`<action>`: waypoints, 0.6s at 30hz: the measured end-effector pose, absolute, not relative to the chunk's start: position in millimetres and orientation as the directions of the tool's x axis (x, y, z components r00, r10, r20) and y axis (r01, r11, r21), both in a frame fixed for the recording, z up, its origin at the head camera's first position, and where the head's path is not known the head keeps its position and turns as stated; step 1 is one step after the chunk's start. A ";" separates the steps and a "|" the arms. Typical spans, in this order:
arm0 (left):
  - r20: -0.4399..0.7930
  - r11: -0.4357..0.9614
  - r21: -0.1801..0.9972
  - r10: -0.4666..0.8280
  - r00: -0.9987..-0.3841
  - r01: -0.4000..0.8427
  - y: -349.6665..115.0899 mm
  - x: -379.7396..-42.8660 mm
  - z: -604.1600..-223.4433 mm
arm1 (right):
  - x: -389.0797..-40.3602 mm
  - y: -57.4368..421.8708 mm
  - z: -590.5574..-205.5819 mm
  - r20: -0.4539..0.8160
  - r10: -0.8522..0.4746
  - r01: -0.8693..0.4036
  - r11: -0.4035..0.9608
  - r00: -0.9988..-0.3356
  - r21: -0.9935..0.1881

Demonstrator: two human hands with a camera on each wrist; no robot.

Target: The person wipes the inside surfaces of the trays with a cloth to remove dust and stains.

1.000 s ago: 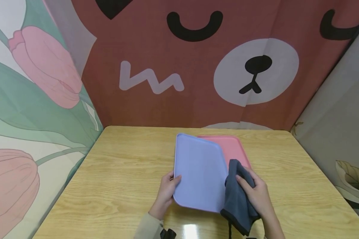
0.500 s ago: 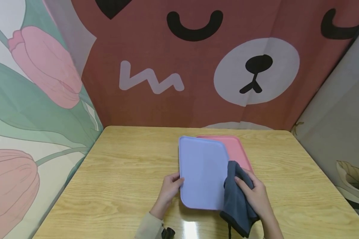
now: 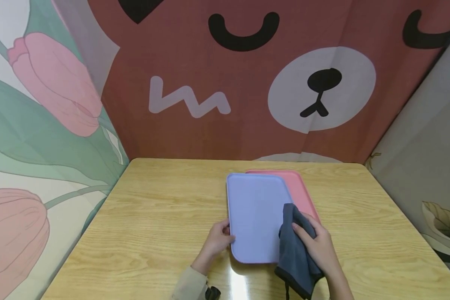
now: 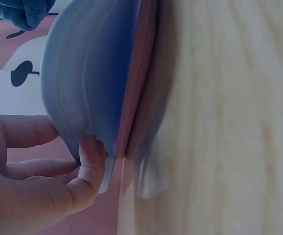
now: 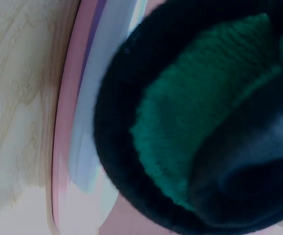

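Observation:
A periwinkle-blue tray point(image 3: 256, 208) overlaps a pink tray point(image 3: 300, 189) beneath it near the middle of the table. My left hand point(image 3: 216, 241) pinches the blue tray's left rim, and in the left wrist view the thumb and fingers take its edge, held a little above the pink one. My right hand point(image 3: 318, 248) grips a bunched dark grey-blue cloth point(image 3: 296, 254), which covers the blue tray's lower right corner. The right wrist view shows the cloth's green fleecy side point(image 5: 195, 98) and dark border; that hand is mostly hidden there.
The trays are on a light wood-grain table point(image 3: 165, 216). A brown curtain with a bear face point(image 3: 195, 137) hangs behind it, a flowered curtain point(image 3: 60, 158) on the left and a pale one point(image 3: 416, 158) on the right.
The left hand has shifted the blue tray slightly right and turned it straighter, bringing it further over the pink tray. The right hand with the cloth has drifted slightly left.

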State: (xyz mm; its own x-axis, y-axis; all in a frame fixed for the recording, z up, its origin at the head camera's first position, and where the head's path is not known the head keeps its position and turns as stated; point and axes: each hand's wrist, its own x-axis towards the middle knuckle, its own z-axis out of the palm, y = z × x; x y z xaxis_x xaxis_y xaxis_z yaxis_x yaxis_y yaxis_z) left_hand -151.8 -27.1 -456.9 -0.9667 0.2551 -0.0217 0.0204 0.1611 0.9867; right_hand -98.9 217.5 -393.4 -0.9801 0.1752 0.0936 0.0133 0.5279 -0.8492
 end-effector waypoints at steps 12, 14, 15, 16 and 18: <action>-0.022 0.183 0.983 0.279 -0.960 0.030 -17.7 -155.1 -454.3 | -100.6 213.2 -396.6 0.120 0.169 -0.011 0.536 -0.978 -0.844; -0.020 0.181 0.983 0.285 -0.958 0.034 -15.5 -155.6 -454.6 | -100.6 212.8 -397.0 0.121 0.165 -0.014 0.534 -0.979 -0.845; -0.017 0.180 0.983 0.288 -0.958 0.037 -14.4 -155.9 -454.9 | -100.7 212.6 -397.2 0.120 0.164 -0.015 0.533 -0.979 -0.846; -0.014 0.180 0.983 0.289 -0.957 0.040 -13.3 -156.2 -455.1 | -100.7 212.5 -397.3 0.119 0.164 -0.013 0.534 -0.979 -0.846; -0.010 0.181 0.983 0.289 -0.957 0.044 -11.2 -156.8 -455.4 | -100.4 212.5 -397.8 0.116 0.163 -0.010 0.537 -0.980 -0.844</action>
State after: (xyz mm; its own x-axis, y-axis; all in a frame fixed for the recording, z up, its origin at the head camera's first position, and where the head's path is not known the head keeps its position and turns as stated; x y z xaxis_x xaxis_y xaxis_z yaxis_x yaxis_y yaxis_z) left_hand -156.8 -11.2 -455.4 -0.9573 0.2891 -0.0103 0.0441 0.1809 0.9825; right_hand -100.4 212.5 -397.8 -0.9798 0.1632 0.1158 -0.0103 0.5370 -0.8435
